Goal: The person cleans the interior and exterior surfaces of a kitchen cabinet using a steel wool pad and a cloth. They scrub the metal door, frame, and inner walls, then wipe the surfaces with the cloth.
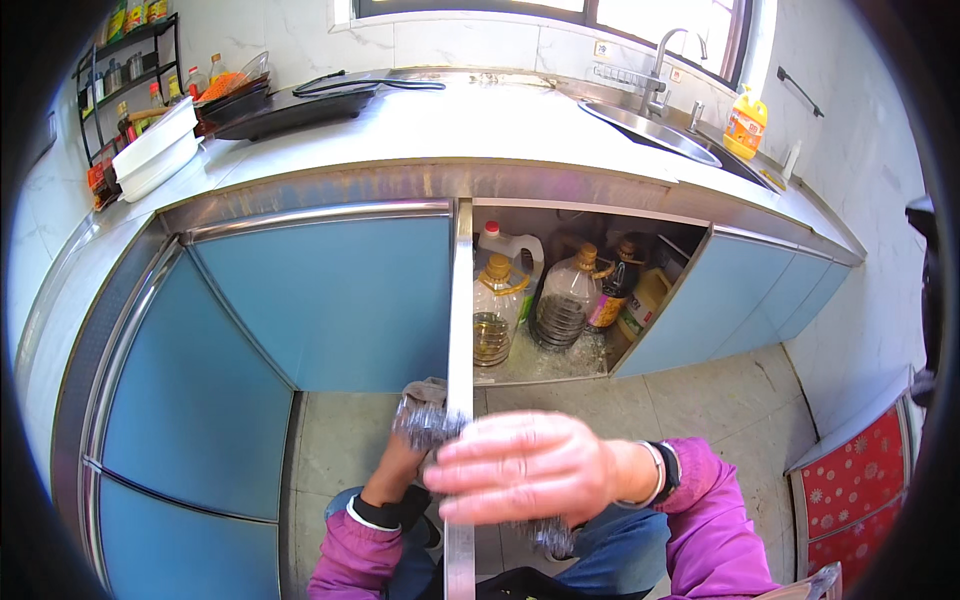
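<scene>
A blue cabinet door stands swung out towards me, so its silver metal edge (pixel 460 300) shows almost end-on. Left of that edge, my left hand (pixel 405 450) is partly hidden and grips a grey cloth (pixel 426 390). My right hand (pixel 525 469) lies across the edge, fingers straight and together, slightly blurred. Crinkled shiny material (pixel 551 534), perhaps plastic film, pokes out below the right palm. More of it (pixel 424 421) shows between the two hands. Inside the cabinet stand a clear oil bottle (pixel 495 315) with a yellow cap and a larger one (pixel 566 300).
A steel sink (pixel 652 133) with a tap and a yellow detergent bottle (pixel 746 124) are at the right. A black cooktop (pixel 300 105) and white basins (pixel 156 154) occupy the counter's left. A red patterned cabinet (pixel 855 480) stands low on the right.
</scene>
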### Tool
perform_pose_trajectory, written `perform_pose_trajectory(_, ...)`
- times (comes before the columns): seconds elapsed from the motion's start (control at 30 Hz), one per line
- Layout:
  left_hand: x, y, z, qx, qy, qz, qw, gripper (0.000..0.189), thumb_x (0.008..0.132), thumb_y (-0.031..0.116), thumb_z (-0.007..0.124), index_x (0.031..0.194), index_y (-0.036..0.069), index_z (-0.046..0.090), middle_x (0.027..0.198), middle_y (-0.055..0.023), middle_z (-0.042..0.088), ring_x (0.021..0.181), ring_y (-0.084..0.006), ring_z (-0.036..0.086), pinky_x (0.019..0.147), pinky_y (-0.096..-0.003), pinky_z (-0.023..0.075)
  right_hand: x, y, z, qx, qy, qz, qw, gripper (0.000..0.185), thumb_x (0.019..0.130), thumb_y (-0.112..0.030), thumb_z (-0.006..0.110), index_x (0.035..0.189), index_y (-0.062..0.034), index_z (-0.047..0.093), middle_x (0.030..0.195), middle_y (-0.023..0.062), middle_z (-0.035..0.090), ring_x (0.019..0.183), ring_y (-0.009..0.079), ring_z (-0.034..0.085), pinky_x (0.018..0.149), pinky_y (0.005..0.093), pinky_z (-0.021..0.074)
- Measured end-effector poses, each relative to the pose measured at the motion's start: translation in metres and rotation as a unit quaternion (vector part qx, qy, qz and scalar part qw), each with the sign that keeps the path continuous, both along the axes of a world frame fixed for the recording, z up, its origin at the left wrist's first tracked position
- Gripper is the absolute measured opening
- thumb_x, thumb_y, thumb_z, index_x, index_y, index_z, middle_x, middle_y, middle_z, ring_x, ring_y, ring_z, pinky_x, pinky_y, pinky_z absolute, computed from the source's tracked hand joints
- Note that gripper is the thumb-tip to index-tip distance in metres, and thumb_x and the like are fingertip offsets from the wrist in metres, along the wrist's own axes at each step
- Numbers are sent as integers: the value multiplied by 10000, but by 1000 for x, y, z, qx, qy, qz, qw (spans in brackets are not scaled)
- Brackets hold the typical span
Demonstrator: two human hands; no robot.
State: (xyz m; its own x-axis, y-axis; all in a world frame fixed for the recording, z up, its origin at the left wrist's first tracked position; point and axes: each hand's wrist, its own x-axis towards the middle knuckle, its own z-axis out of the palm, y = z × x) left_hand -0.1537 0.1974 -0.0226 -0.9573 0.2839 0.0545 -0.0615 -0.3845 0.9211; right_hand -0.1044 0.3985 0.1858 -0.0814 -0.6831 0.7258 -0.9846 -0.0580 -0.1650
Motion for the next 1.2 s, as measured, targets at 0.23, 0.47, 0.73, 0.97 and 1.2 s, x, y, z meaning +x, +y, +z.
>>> perform_pose_trajectory(0.23, 7, 12, 32, -33, -75, 41, 996, 285, 936, 97, 581, 1203, 6, 620, 1133, -46, 659, 1029, -155, 614, 915, -295, 476, -154, 21, -8, -43, 40, -235, 970, 544, 654, 173, 508, 1098, -71, 706, 1132, 144, 705, 1104, 332, 651, 988, 428, 501)
perform_pose_trajectory(0.47, 1, 6, 16, -78, -66, 41, 994, 296, 924, 113, 602, 1198, 2, 624, 1120, -43, 662, 1013, -153, 616, 903, -295, 478, -154, 15, -8, -66, -54, -208, 974, 588, 648, 183, 472, 1129, -70, 697, 1155, 145, 697, 1137, 333, 631, 993, 410, 479)
perform_pose_trajectory(0.73, -4, 15, 21, -43, -58, 31, 997, 302, 932, 146, 622, 1198, 3, 627, 1107, -46, 669, 1000, -150, 618, 882, -299, 487, -83, 54, 22, -189, -304, -207, 911, 261, 880, 1, 654, 1108, -23, 531, 1128, 100, 603, 1073, 209, 593, 979, 359, 460)
perform_pose_trajectory(0.97, 0, 9, 20, -52, -21, 34, 998, 302, 942, 164, 625, 1194, -3, 625, 1113, -48, 668, 1004, -152, 616, 882, -302, 490, -137, 13, 37, -92, -16, -350, 932, 255, 910, -50, 635, 1163, -43, 601, 1151, 90, 638, 1031, 187, 636, 885, 346, 511)
perform_pose_trajectory(1.2, 3, 11, 22, -74, -6, 41, 996, 295, 935, 166, 622, 1176, -3, 632, 1101, -50, 671, 1003, -156, 616, 886, -299, 485, -178, 16, 5, 36, 93, -456, 884, 263, 882, -14, 582, 1113, -92, 682, 1035, 128, 614, 906, 376, 637, 783, 435, 519)
